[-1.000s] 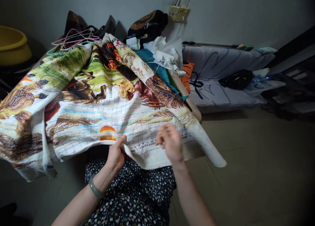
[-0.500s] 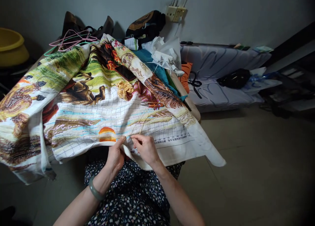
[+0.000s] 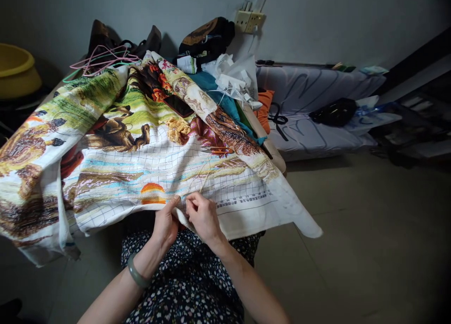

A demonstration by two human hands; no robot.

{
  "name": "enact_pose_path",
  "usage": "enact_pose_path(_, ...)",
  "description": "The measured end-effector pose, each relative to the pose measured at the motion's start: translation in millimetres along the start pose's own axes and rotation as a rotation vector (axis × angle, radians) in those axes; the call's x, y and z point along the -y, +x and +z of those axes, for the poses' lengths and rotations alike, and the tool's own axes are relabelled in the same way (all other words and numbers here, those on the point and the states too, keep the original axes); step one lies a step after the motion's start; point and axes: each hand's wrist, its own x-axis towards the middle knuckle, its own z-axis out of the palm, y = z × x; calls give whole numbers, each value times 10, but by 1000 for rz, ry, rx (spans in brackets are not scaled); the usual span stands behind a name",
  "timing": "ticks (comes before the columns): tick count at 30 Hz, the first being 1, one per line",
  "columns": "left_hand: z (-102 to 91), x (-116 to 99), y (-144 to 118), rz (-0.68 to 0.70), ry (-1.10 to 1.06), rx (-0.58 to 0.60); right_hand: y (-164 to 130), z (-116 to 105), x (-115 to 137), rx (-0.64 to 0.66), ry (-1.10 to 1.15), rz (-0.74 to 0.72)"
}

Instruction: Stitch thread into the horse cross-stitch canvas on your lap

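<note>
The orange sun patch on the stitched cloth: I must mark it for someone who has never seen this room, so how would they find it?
Start at the big embroidered cloth over the table. Follow its near edge to the left hand. Just left of its fingertips sits the sun patch, the only orange half-disc on the pale gridded area.

A yellow basin (image 3: pixel 16 70) sits far left, coat hangers (image 3: pixel 102 57) behind, black bag (image 3: pixel 333 111) on the bedding.

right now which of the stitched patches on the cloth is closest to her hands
The orange half-sun patch, just above the left hand. The brown animal patch and red flower patch lie farther up the cross-stitch cloth.
</note>
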Motion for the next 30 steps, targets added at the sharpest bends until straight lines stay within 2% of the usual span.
enact_pose_path(7,19,-25,-4,-59,73,-19,4,60,-105,33,358,99)
enact_pose_path(15,25,-17,8,-45,60,-21,13,113,-95,8,457,184)
enact_pose_path(21,4,7,-19,-20,35,0,62,124,-44,-31,567,314)
enact_pose_path(24,-12,22,-30,-26,16,55,127,87,6,-36,475,253)
enact_pose_path(28,-27,48,-20,25,-13,118,200,61,96,34,82,41)
enact_pose_path(30,-22,64,-6,60,-24,130,223,38,139,61,-34,10)
